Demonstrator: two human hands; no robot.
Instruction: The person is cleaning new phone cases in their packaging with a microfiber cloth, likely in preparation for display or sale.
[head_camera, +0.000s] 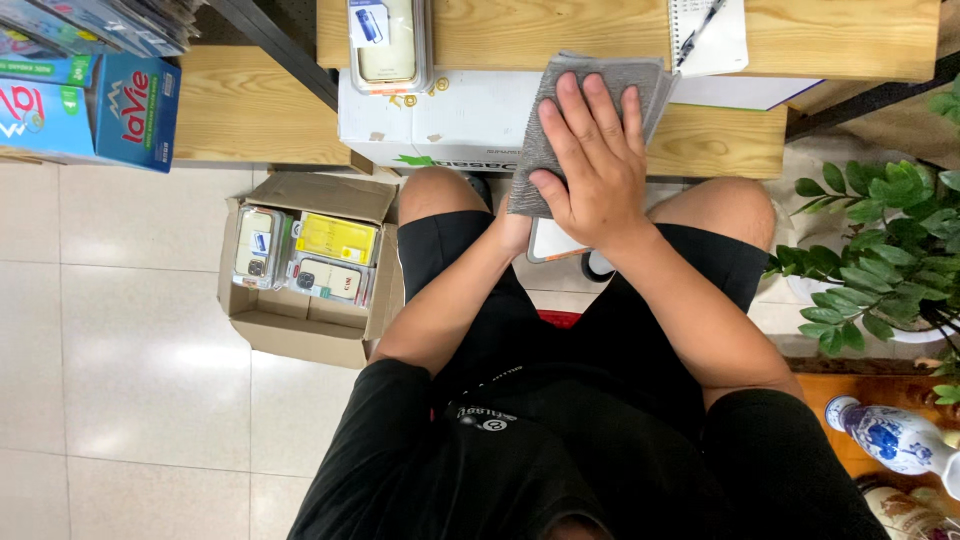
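The right hand lies flat, fingers spread, pressing a grey cloth onto a flat white-edged device. The left hand is mostly hidden under that device; its grip seems to carry it from below, but how closed it is I cannot tell. Left of the hands, on the floor, an open cardboard box holds packaged phone cases. Beyond the hands, a white box sits on the wooden bench.

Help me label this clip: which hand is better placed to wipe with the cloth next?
Probably right: the right hand lies flat on the grey cloth, while the left hand, mostly hidden, supports the white item beneath.
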